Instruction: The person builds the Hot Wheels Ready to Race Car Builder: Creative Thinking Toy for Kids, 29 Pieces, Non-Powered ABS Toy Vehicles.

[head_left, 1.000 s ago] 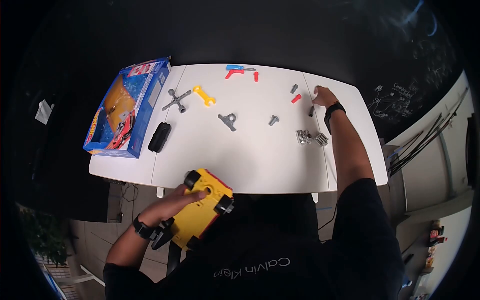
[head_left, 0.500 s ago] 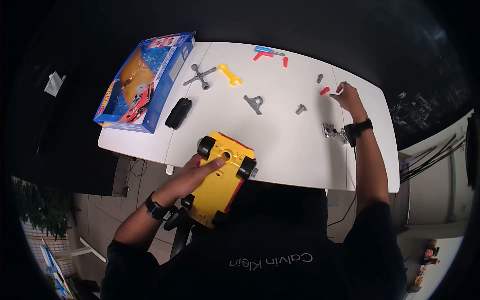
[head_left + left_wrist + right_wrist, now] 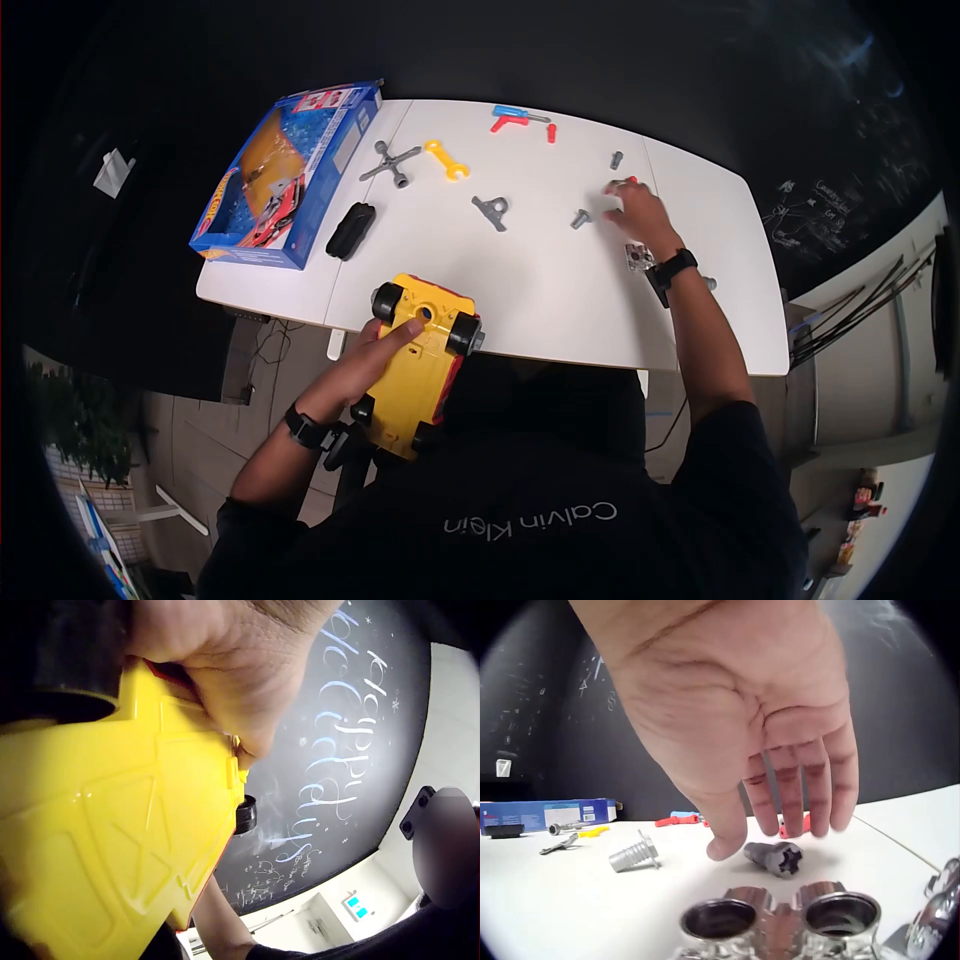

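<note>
My left hand [image 3: 365, 362] grips a toy car [image 3: 402, 395] by its side below the table's front edge. The car's yellow underside and black wheels face up, and the thumb lies near a round hole. Over the table's right part, my right hand [image 3: 642, 218] reaches down with spread fingers. In the right wrist view, a dark grey socket-like piece [image 3: 776, 857] with a star-shaped opening lies just below its fingertips. A light grey bolt [image 3: 634, 853] is left of the thumb. Chrome engine piece [image 3: 781, 930] stands nearest the wrist. A red piece [image 3: 805, 823] shows partly behind the fingers.
At the table's left stands a blue toy box [image 3: 290, 175]. A black part [image 3: 350, 231], grey cross wrench [image 3: 391, 165], yellow wrench [image 3: 447, 160], grey bracket [image 3: 491, 212], blue-and-red screwdriver tool [image 3: 515, 118] and another grey bolt [image 3: 616, 160] lie about the white table [image 3: 540, 290].
My right hand has shifted left across the table, and its fingers have spread; a dark piece showed at its fingertips half a second ago. The left hand keeps its grip on the toy car.
</note>
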Demonstrator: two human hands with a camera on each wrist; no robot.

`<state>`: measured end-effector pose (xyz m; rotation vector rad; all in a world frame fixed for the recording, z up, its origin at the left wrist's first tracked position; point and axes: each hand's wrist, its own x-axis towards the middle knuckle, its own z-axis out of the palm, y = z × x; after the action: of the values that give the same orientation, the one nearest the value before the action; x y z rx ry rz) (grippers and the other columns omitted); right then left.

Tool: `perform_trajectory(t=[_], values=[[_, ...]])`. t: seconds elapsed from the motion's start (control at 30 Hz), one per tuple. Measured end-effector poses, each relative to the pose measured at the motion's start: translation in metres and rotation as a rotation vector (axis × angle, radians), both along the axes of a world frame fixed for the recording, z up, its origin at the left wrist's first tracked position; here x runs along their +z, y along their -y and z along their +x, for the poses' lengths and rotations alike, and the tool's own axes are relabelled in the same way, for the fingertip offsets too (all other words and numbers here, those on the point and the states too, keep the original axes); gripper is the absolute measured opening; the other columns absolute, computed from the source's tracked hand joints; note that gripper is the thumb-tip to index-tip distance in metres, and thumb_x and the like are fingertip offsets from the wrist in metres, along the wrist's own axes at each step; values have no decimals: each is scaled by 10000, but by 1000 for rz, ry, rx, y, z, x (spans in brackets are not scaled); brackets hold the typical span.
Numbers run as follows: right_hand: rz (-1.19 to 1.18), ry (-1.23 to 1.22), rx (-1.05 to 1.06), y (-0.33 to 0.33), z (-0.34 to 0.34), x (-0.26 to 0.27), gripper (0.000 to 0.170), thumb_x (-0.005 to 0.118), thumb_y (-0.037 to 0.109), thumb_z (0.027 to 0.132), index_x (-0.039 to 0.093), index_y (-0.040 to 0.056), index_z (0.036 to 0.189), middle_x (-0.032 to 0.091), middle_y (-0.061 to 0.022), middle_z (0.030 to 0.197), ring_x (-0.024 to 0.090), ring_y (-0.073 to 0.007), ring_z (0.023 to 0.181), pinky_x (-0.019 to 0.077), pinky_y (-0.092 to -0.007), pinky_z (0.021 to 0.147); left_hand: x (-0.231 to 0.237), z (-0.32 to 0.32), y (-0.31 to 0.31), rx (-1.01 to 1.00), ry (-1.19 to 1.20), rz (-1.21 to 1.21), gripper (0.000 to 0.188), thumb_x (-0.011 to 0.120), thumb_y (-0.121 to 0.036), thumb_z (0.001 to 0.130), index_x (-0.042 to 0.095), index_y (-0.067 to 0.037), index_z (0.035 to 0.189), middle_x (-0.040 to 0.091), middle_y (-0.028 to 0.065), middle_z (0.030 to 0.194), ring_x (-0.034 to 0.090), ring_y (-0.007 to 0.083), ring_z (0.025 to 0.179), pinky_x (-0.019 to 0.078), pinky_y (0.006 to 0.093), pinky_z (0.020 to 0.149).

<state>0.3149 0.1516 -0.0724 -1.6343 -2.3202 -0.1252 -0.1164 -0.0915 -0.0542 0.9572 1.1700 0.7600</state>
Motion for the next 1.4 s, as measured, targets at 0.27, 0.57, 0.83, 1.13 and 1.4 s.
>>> perform_trajectory(t=[0.27, 0.57, 0.83, 1.13, 1.4], values=[[-428, -132, 281, -4, -33, -13, 286, 728, 31, 926, 730, 19, 1213, 749, -183, 1199, 718, -362, 1097, 567, -438, 962, -3, 9, -9, -30, 6, 7, 599, 654, -471, 1066, 593, 22, 1402, 744, 94, 1226, 728, 142, 1089, 572, 311, 948], [-278, -72, 241, 37, -27, -10, 249, 736, -10, 902, 735, -20, 1151, 741, -213, 1137, 720, -380, 1071, 569, -427, 950, -4, 12, -23, -29, 160, 10, 565, 562, -513, 1094, 583, -55, 1424, 734, 64, 1213, 731, 138, 1058, 588, 310, 925], [-166, -545, 257, 82, -65, 44, 233, 776, 95, 957, 708, -29, 1142, 744, -136, 1031, 740, -291, 990, 615, -376, 893, 4, 35, -33, 130, 112, 145, 445, 685, -393, 1062, 655, -36, 1326, 762, 62, 1152, 743, 116, 988, 588, 291, 874], [-167, -487, 365, 211, -120, 127, 323, 803, 176, 937, 740, 17, 1211, 727, -148, 1085, 750, -290, 967, 611, -360, 831, 9, 64, -44, 94, 9, 250, 485, 710, -382, 1047, 619, -9, 1344, 765, 86, 1157, 749, 142, 1017, 589, 302, 884], [92, -145, 340, 223, -133, 113, 241, 687, 146, 995, 709, -59, 1121, 654, -149, 1133, 644, -313, 1135, 565, -390, 974, 10, 92, -39, 111, -46, 357, 477, 719, -378, 1043, 604, 0, 1310, 765, 100, 1153, 754, 151, 1011, 586, 299, 885]])
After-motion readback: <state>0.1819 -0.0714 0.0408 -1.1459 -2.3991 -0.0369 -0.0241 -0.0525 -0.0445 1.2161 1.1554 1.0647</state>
